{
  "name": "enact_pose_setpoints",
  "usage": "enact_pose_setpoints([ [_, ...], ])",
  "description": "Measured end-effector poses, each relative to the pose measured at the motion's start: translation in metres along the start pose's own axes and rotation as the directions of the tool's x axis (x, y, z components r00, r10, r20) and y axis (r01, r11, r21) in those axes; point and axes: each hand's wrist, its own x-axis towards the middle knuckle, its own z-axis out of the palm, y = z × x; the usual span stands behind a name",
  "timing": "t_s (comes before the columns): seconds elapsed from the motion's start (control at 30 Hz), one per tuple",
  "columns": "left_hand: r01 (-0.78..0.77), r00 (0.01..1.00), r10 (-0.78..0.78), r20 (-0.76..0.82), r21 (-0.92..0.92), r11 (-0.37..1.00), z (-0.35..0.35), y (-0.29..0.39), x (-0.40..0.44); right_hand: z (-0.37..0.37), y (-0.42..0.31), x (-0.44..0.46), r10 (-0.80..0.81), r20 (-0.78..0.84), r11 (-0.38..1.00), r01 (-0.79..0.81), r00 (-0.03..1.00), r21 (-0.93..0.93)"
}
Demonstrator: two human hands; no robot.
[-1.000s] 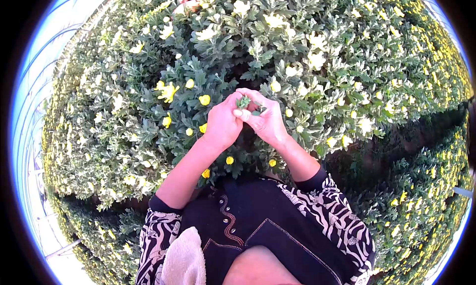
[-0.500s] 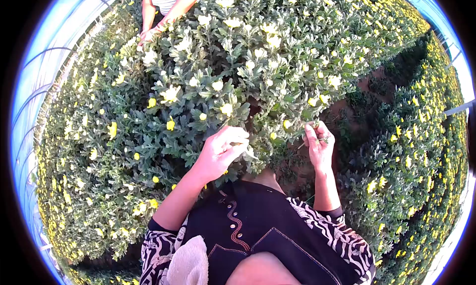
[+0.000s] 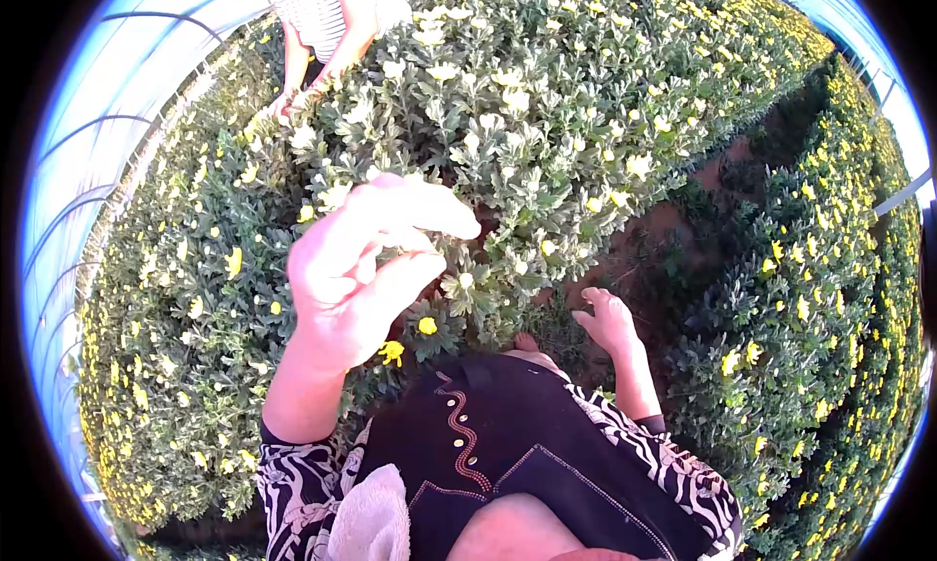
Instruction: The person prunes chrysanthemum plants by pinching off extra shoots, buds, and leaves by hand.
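Closest to the camera, a pale towel (image 3: 371, 522) is lying against the person's dark buttoned top (image 3: 517, 444). The left hand (image 3: 342, 268) is hovering large in view above the plants, thumb and index finger curving towards each other with a clear gap between their tips. Nothing is showing in that gap; the other fingers are curling towards the palm, and whether they are hiding anything small cannot be told. The right hand (image 3: 613, 325) is hanging lower and farther off over the path, fingers loosely parted, apparently holding nothing and touching no plant.

Just beyond the left thumb, a pale bud (image 3: 466, 281) is standing on the chrysanthemum-like plants (image 3: 527, 185), the things both hands are nearest to. Two yellow flowers (image 3: 427, 325) are opening below the left hand, near the wrist. As for progress, no picked pieces are showing in the fingers, and many buds and blooms are standing on their stems; how much of this bed has been gone over is not showing.

To the right, a bare soil path (image 3: 659, 229) is separating this bed from another flower bed (image 3: 781, 366). Farther away, a co-worker in a striped shirt (image 3: 322, 24) is bending over the plants, hands reaching among the leaves, while greenhouse hoops (image 3: 161, 14) are arching behind at the left edge.
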Motion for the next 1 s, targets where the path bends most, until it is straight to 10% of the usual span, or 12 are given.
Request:
enact_pose_setpoints([
  [0.07, -0.467, 0.884, 0.459, 0.092, 0.115, 0.877, -0.020, 0.021, 0.029, -0.002, 0.000, 0.012, -0.016, 0.015, 1.000, 0.016, 1.000, -0.018],
  [0.2, -0.794, 0.603, 0.777, 0.184, 0.231, 0.562, -0.010, 0.075, 0.033, -0.009, 0.004, 0.031, -0.095, 0.061, 0.995, 0.096, 0.994, -0.021],
  [0.6, -0.877, 0.474, 0.820, 0.321, 0.252, 0.408, 0.007, 0.080, 0.034, -0.027, 0.012, 0.063, -0.072, 0.142, 0.995, 0.081, 0.987, -0.056],
  [1.0, -0.764, 0.640, 0.715, 0.283, 0.336, 0.551, 0.008, 0.064, 0.034, 0.024, 0.047, 0.055, 0.076, 0.360, 0.992, -0.036, 0.930, -0.117],
])
